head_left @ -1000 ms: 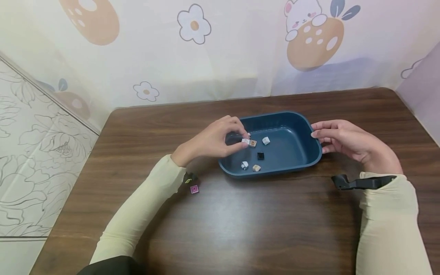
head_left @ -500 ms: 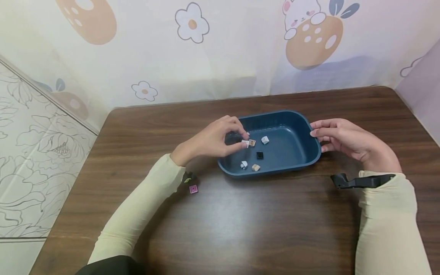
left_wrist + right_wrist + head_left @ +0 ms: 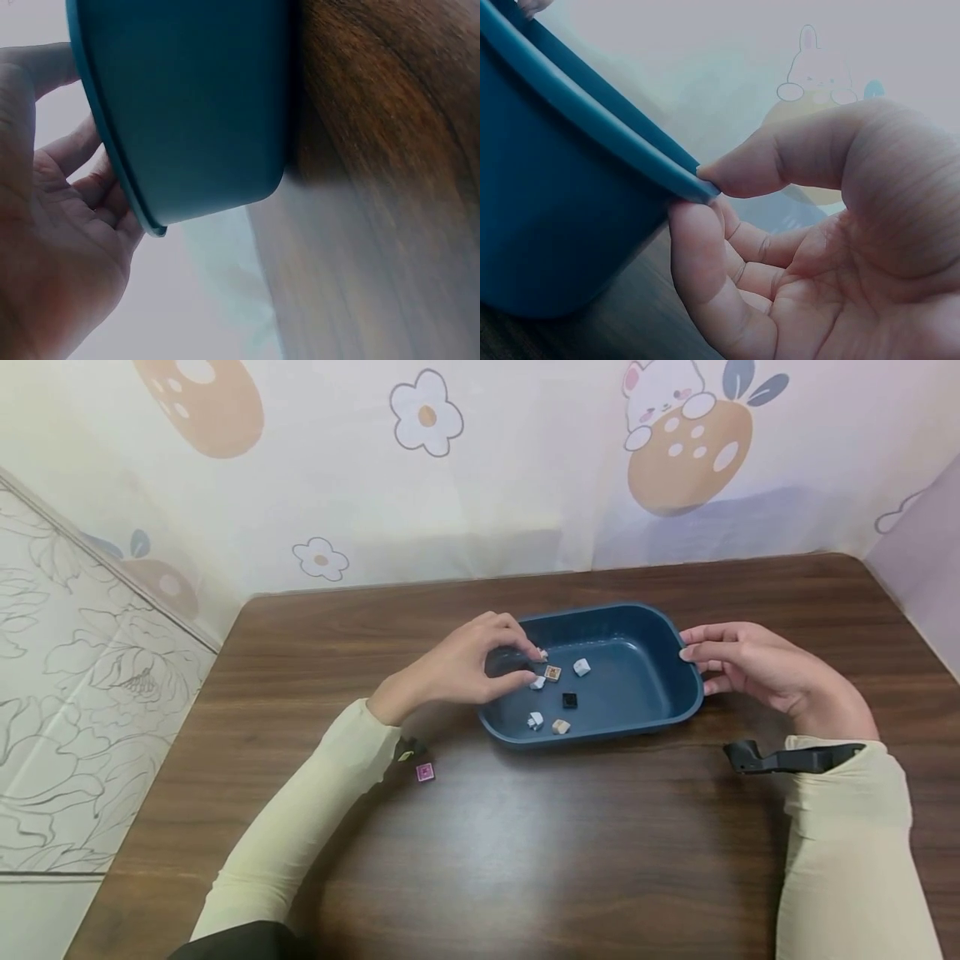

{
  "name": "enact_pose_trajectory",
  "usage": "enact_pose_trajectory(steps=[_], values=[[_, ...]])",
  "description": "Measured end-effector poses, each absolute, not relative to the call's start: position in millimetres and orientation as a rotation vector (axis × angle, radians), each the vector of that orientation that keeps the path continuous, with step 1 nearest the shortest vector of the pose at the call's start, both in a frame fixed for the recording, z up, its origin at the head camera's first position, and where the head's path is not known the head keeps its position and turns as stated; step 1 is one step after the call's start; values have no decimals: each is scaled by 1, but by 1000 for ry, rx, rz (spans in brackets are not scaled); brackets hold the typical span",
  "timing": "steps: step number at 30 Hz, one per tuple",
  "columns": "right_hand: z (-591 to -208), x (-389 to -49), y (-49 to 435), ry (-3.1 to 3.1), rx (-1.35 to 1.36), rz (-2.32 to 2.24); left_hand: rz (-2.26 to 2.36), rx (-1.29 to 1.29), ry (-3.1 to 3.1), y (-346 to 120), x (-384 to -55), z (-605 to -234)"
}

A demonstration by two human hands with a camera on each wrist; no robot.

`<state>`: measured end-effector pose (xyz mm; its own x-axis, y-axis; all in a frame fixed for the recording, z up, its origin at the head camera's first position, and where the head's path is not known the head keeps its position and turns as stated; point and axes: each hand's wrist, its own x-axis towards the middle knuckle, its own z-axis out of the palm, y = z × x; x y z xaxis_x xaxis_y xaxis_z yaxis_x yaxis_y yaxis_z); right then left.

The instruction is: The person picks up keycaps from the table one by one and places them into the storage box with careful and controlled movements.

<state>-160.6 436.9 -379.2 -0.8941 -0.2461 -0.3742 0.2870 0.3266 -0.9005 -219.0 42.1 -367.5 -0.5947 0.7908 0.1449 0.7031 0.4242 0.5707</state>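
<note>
A dark blue oblong tray (image 3: 622, 693) stands on the wooden table. My left hand (image 3: 468, 664) reaches over its left side, thumb and index finger apart with nothing between them. Just below the thumb tip a small white block (image 3: 537, 682) lies in the tray, beside a brown-and-white square piece (image 3: 552, 673). At the tray's right end my right hand (image 3: 761, 668) pinches the rim between thumb and fingers. That pinch on the tray rim (image 3: 622, 146) shows closely in the right wrist view. The left wrist view has the tray's outer wall (image 3: 180, 112) hiding the fingertips.
Other small pieces in the tray include a white block (image 3: 581, 667), a black square (image 3: 570, 701) and a tan block (image 3: 561, 727). A pink square piece (image 3: 425, 772) lies on the table (image 3: 525, 843) near my left sleeve. A patterned wall covering (image 3: 510, 468) rises behind.
The left thumb and index finger have let go of a white block, which now lies in the tray under the thumb. The right hand keeps its place on the rim.
</note>
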Motion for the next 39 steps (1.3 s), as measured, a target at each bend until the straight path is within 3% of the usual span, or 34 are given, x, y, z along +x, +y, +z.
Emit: enact_pose_trajectory(steps=[39], values=[[-381,-163,439,2148,5,-1598,929,1124,2690,-59,-179,-381]])
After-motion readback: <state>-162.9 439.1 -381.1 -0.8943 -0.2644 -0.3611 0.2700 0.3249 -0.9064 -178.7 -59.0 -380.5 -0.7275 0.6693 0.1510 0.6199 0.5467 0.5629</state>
